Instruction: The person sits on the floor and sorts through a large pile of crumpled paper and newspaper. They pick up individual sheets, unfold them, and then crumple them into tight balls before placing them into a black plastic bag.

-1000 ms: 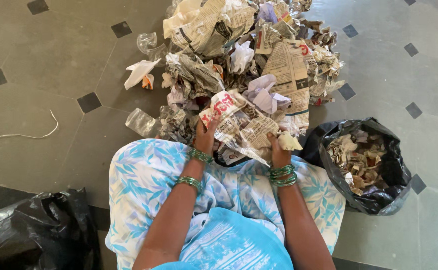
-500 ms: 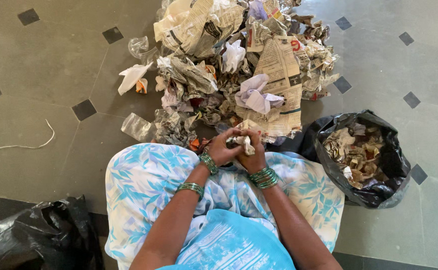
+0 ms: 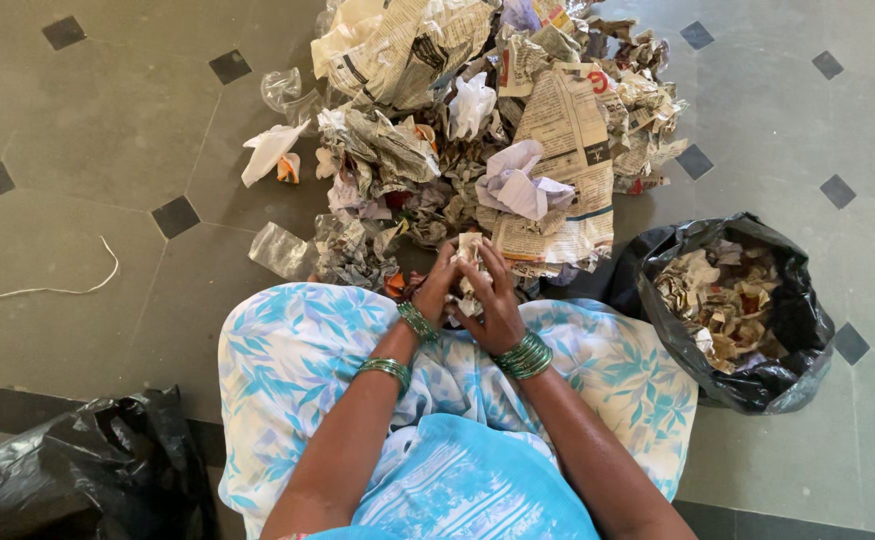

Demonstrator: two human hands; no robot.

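Squeezing a crumpled newspaper wad [image 3: 470, 272] between both hands, just above the lap & right at the near edge of the paper heap [image 3: 478, 120] on the tiled floor [image 3: 88, 150]. Left hand [image 3: 436, 288] cups the wad from its side, fingers curled shut round it; right hand [image 3: 496, 300] lies over the other side, fingers [image 3: 489, 262] spread a bit but pressed onto the paper, so both have hold of it. Wad looks pale grey-cream w/ dark print, creased all over, mostly hidden by the hands; only the top pokes out. Judging by looks: v. light, soft, crushes easily, no real risk of breaking, not slippery but can spring back open if let loose, so best held round the middle w/ palms closing in from both sides. Green bangles [image 3: 526, 356] on both wrists. To the right, near the knee, an open black bin bag [image 3: 758, 380] holds more balled paper scraps; another black bag [image 3: 68, 470] sits lower left. A white string [image 3: 48, 290] lies well apart on the left.
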